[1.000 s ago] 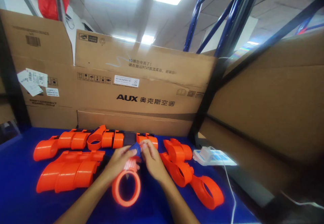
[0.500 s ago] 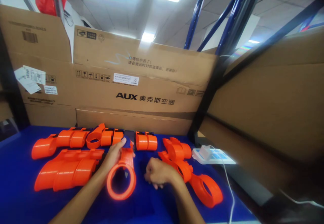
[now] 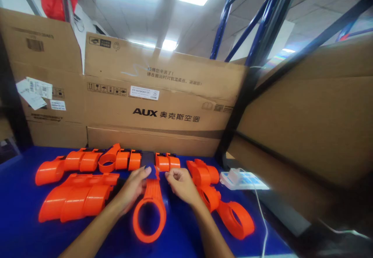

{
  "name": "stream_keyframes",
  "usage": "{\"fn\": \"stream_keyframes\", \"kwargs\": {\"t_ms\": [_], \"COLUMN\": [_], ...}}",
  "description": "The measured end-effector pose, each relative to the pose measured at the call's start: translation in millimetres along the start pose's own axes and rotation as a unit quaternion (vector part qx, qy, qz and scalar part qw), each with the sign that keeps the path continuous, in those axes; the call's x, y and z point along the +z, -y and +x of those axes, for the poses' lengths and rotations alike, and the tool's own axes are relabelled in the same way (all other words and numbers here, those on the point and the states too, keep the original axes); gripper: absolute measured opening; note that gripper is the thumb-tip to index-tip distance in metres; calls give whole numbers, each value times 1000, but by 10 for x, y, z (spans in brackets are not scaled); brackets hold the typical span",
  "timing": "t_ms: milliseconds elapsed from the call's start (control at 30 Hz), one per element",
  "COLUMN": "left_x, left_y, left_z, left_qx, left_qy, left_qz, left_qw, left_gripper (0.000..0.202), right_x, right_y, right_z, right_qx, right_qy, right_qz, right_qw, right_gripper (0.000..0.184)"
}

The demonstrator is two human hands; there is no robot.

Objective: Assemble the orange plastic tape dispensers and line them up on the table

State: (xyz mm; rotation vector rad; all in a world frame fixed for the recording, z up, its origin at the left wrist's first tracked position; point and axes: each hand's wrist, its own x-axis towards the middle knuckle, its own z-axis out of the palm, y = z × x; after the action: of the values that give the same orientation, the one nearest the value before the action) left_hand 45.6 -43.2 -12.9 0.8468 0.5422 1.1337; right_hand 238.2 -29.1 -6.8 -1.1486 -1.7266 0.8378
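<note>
My left hand is closed round the upper end of an orange tape dispenser, its thumb on the dark blue piece at the top. The dispenser's round ring hangs toward me, over the blue tabletop. Just right of that upper end is my right hand, its fingers curled in a pinch. Whatever it may hold is too small or hidden to make out. A dark phone-like rectangle lies behind the held dispenser.
Several orange dispensers stand in a back row, with a nested group at left and others at right. A white power strip with a plug and cable lies at the right edge. Cardboard panels wall the back.
My left hand has moved the dispenser slightly right and turned its ring more upright. My right hand has risen toward the dispenser's top, its fist changing to a pinch.
</note>
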Motion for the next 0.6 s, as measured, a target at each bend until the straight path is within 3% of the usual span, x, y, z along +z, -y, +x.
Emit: {"fn": "stream_keyframes", "kwargs": {"t_ms": [200,400,600], "left_x": [-36,-69,-47], "left_y": [-30,-47,-42], "left_z": [78,109,68], "left_qx": [42,14,31], "left_qy": [-26,5,-19], "left_qz": [-74,-129,-115], "left_qw": [996,991,993], "left_gripper": [43,42,42], "right_x": [12,61,146], "right_y": [125,146,63], "right_z": [4,-54,-28], "right_qx": [-71,-76,-78], "right_qy": [42,80,34], "right_qz": [68,83,117], "right_qw": [994,990,989], "right_gripper": [40,29,28]}}
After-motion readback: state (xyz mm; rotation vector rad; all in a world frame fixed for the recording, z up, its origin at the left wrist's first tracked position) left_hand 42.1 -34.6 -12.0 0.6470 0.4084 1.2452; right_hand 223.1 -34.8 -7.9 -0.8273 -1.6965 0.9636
